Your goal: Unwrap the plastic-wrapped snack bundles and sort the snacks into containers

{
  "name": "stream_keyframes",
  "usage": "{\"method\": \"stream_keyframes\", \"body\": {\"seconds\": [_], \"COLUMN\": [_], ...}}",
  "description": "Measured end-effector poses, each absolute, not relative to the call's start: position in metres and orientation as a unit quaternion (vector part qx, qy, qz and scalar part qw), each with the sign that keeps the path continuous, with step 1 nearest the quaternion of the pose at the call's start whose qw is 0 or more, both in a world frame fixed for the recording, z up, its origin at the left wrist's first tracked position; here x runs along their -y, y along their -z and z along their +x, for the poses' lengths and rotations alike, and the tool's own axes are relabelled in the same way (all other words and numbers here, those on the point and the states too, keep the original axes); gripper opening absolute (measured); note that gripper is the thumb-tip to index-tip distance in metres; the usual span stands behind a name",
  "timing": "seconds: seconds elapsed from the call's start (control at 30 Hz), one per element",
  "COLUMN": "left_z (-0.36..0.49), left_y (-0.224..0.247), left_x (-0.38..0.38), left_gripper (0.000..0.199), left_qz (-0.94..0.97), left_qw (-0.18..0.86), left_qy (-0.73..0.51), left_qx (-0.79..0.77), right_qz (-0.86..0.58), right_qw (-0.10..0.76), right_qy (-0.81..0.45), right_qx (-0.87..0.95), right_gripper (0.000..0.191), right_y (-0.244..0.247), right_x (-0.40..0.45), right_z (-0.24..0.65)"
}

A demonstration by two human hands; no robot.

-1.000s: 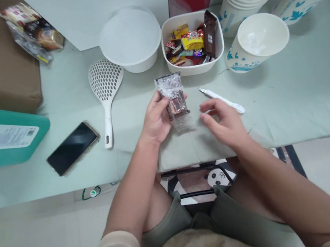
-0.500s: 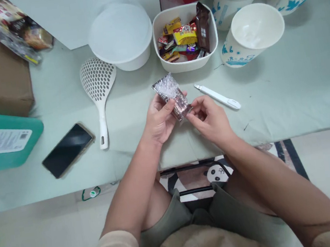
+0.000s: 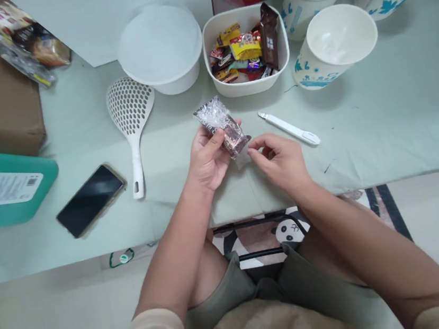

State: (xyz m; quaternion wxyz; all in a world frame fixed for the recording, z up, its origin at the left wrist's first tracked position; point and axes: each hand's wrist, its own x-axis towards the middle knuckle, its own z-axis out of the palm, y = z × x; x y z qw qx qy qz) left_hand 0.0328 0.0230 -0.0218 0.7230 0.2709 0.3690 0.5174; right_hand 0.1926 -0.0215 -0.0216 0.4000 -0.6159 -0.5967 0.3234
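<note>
A small clear and brown printed packet (image 3: 224,124) is held over the table by my left hand (image 3: 209,157), its thumb across the front and its fingers behind. My right hand (image 3: 278,158) is pinched at the packet's lower right end, where a bit of clear film shows; the fingertips look closed on the film's edge. Beyond the packet stands a white tub (image 3: 252,87) of wrapped sweets. A white slim cutter-like tool (image 3: 290,129) lies just past my right hand.
Left of the hands are a white slotted ladle (image 3: 134,143), a black phone (image 3: 91,200) and a green container (image 3: 37,181). A lidded white bowl (image 3: 161,49) stands behind. Paper cups (image 3: 319,67) stand at the back right. The table's front edge runs below my wrists.
My left hand and the packet have shifted slightly left, away from my right fingertips. More clear film shows at the packet's lower end.
</note>
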Motion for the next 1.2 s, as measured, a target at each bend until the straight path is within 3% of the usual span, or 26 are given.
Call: {"method": "stream_keyframes", "body": {"seconds": [0.4,0.57,0.73,0.93,1.0,1.07,1.2], "left_z": [0.034,0.038,0.037,0.031,0.030,0.029,0.020], "left_y": [0.035,0.033,0.026,0.020,0.020,0.019,0.018], "left_x": [-0.035,-0.030,-0.023,-0.021,-0.021,-0.021,-0.021], "left_gripper": [0.053,0.053,0.050,0.044,0.045,0.047,0.045], "left_qz": [0.347,0.344,0.337,0.311,0.300,0.288,0.289], "left_qw": [0.635,0.655,0.712,0.800,0.827,0.845,0.857], "left_qy": [-0.571,-0.556,-0.469,-0.349,-0.315,-0.288,-0.246], "left_qx": [-0.388,-0.379,-0.400,-0.376,-0.355,-0.346,-0.349], "right_qz": [-0.546,-0.446,-0.328,-0.491,-0.505,-0.534,-0.605], "right_qw": [0.484,0.518,0.494,0.517,0.500,0.492,0.516], "right_qy": [-0.191,-0.162,-0.179,-0.081,-0.078,-0.122,-0.293], "right_qx": [0.657,0.711,0.785,0.696,0.699,0.676,0.531], "right_gripper": [0.012,0.015,0.012,0.028,0.018,0.004,0.013], "right_y": [0.020,0.020,0.018,0.020,0.021,0.018,0.009], "right_x": [0.025,0.031,0.033,0.019,0.015,0.015,0.016], "right_z": [0.196,0.189,0.189,0.211,0.214,0.214,0.217]}}
